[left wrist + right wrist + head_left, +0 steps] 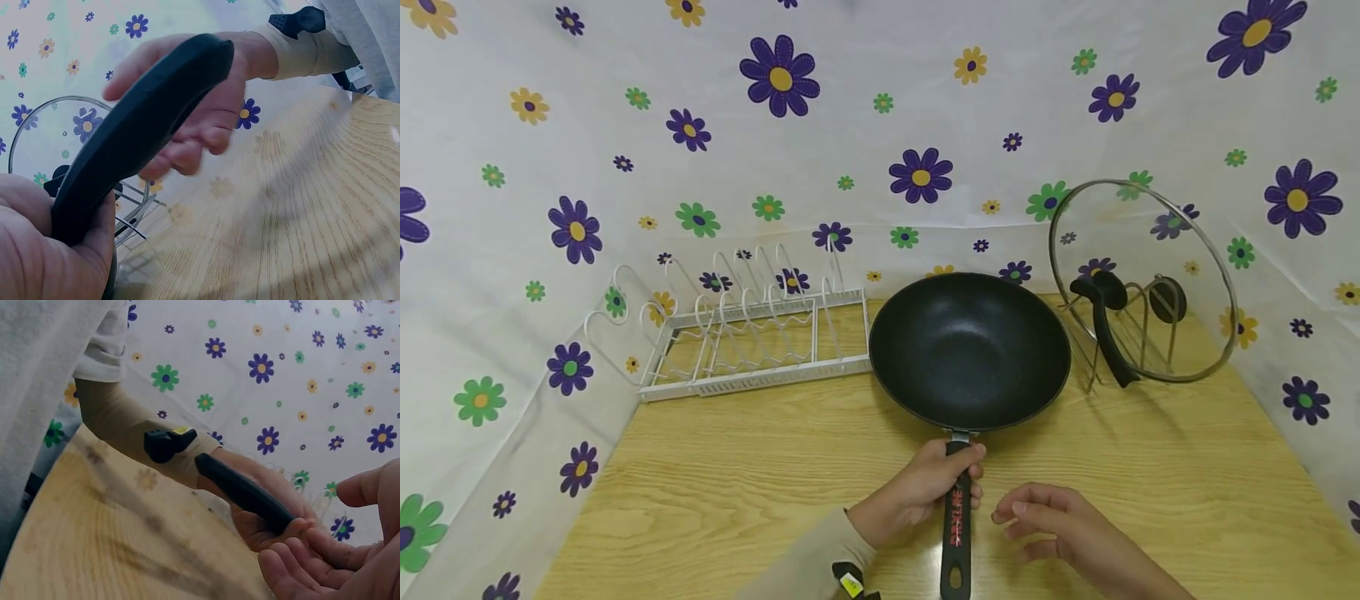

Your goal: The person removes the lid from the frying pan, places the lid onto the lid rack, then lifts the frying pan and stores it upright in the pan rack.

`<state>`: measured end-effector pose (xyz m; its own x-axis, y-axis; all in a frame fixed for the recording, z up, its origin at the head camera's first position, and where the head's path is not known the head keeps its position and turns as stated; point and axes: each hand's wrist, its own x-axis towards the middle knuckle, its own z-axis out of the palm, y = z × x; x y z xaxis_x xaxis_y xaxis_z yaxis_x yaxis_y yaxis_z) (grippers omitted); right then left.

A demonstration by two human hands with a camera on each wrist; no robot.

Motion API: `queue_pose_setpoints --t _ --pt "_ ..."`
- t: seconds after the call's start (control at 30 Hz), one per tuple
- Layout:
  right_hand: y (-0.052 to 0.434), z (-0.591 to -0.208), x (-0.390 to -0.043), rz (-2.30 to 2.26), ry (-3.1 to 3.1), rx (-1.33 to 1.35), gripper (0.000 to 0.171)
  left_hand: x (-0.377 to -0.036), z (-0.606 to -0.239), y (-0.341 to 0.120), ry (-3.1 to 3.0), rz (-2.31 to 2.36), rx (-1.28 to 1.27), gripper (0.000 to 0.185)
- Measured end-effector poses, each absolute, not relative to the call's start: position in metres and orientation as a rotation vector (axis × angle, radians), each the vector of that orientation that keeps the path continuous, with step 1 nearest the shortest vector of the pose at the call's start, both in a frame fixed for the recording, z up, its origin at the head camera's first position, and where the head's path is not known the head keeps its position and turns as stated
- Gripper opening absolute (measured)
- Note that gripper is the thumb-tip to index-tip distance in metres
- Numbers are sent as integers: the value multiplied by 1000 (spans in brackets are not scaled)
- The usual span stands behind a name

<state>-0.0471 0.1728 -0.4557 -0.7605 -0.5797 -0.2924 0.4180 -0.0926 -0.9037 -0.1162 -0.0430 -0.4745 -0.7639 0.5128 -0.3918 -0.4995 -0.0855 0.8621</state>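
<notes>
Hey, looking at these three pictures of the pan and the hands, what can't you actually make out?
- Pan bowl: absent from both wrist views; only the handle shows there.
- Handle lettering: too small in the head view.
- Left hand grip: fingers hidden under the handle in the head view.
- Right hand: blurred in the left wrist view.
- Glass lid: partly behind the handle.

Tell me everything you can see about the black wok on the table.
The wok is a deep, round black pan with a speckled, non-stick-looking inside, empty and upright on the wooden table. A metal collar joins it to a long black handle with red lettering and a hanging hole at the end. The left hand grips the handle near the bowl; the right hand is beside it, not touching.
</notes>
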Motion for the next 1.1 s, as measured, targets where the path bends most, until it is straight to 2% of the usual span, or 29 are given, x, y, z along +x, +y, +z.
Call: queue_pose_setpoints --t 0.2,0.43,0.67,0.83,1.1 --pt "147 -470 -40 -1946 1136 -179 37 -118 -474 -44 1499 1908 35 16" --pt "115 -477 -35 -1974 786 -158 39 -119 -475 -48 1460 1899 64 17" --pt "94 -481 -34 -2054 583 -207 35 -120 -478 -50 1482 1877 110 23" --pt "86 -474 -31 -2149 555 -116 29 -121 -478 -51 1513 1838 127 33" --pt "78 -465 -29 -2223 627 23 22 -123 -475 -54 1494 1817 143 29"
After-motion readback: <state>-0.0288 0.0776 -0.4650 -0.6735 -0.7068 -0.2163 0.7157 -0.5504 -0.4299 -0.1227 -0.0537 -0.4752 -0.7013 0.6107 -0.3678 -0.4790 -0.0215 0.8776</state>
